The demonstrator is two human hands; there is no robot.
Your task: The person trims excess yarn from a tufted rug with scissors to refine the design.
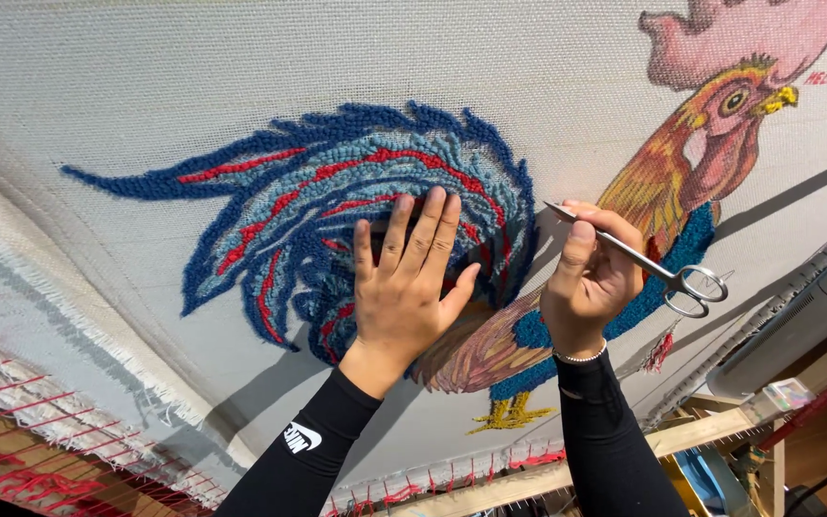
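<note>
A grey tufting cloth is stretched on a wooden frame and bears a rooster picture. Its tail is tufted in blue and red yarn; the head and neck are only coloured on the cloth. My left hand lies flat, fingers together, on the tufted tail. My right hand grips small silver scissors, blades closed, tips pointing left towards the tail's right edge. Both arms wear black sleeves.
The wooden frame rail runs along the lower right, with red yarn loops hooked along the cloth's edge at lower left. A red tassel hangs near the frame. A small clear box sits at right.
</note>
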